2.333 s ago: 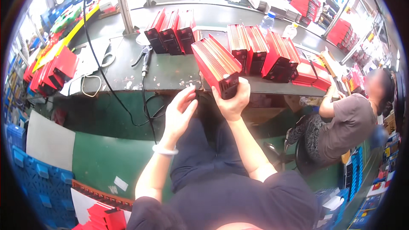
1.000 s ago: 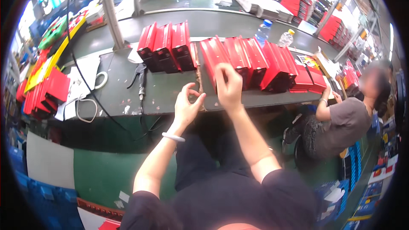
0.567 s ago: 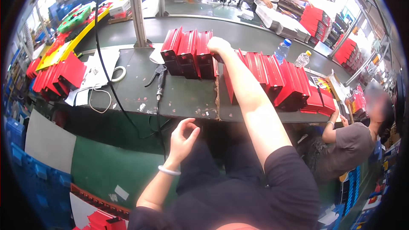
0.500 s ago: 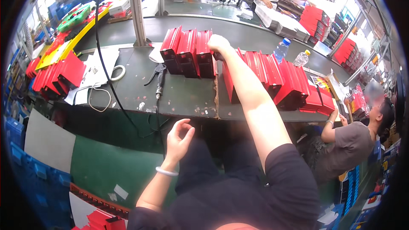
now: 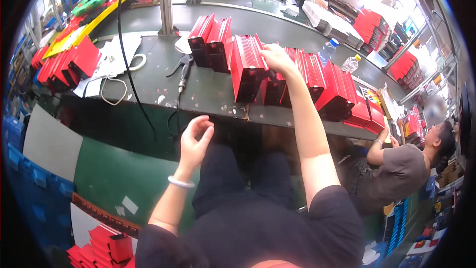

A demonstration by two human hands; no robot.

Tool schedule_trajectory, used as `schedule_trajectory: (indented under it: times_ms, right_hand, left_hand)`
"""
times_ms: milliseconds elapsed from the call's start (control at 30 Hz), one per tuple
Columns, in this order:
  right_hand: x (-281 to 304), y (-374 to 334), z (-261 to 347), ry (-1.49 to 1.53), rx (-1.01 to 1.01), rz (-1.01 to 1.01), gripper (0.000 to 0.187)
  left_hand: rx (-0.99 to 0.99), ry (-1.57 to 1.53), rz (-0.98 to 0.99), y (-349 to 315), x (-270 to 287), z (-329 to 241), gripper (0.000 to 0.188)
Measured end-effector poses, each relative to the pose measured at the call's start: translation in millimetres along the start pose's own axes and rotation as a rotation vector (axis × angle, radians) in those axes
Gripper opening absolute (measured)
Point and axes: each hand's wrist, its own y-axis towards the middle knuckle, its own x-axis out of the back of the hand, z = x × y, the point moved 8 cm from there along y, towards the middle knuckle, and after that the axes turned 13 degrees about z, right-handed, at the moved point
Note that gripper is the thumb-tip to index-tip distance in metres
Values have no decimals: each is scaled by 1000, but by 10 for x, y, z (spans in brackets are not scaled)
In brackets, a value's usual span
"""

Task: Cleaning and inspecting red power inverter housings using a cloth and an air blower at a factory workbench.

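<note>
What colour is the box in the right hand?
The box is red with a black end; it shows best in the head view.

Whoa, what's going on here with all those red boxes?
Someone at a table has their right hand on a ridged red box, gripping it by its right side. Their left hand is empty, with curled fingers, in front of the table edge. Two more red boxes stand to the left, and a row of others stands to the right. Another person sits at the right, hands near the table.
</note>
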Motion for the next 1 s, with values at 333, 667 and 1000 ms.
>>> schedule_trajectory:
  times_ms: [333,667,1000]
  right_hand:
    - [-673,-1106,310,643,306,632,33]
    - [-1725,-270,1193,437,430,868,48]
    - [-2222,1380,935,-250,29,145,50]
  left_hand:
    - [10,448,221,184,162,-345,107]
    - [217,-400,32,-874,660,-97,73]
    - [124,-478,-540,-2179,1298,82,75]
